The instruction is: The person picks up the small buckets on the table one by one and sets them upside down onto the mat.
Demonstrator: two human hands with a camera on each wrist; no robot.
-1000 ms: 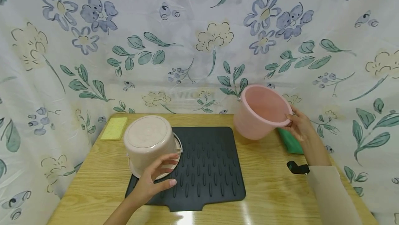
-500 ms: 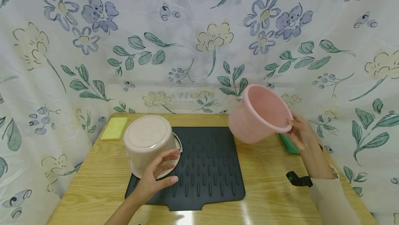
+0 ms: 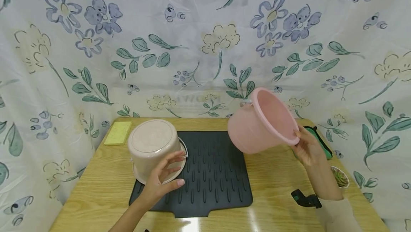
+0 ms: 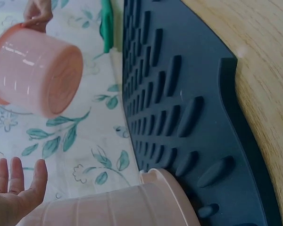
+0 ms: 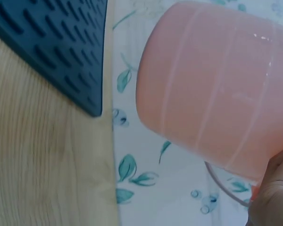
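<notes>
My right hand (image 3: 308,148) grips the rim of a pink bucket (image 3: 248,128), fingers at its right edge. The bucket tilts, its mouth facing up and right and its base hanging over the right back part of the dark drying mat (image 3: 208,182). In the left wrist view the pink bucket (image 4: 37,70) shows its round base. On the mat's left side a cream bucket (image 3: 154,146) stands upside down, with its wire handle against the rim. My left hand (image 3: 160,180) is beside this bucket, fingers loosely spread and holding nothing.
A yellow sponge cloth (image 3: 117,133) lies at the table's back left. Behind my right hand is a green cloth or pouch with black trim (image 3: 321,142). A small potted plant (image 3: 340,177) stands at the right edge. A patterned curtain (image 3: 192,57) hangs behind the table (image 3: 273,196).
My right hand has brought the pink bucket left and tipped it further, its base now over the mat. The potted plant has come into view. My left hand stays nearly still.
</notes>
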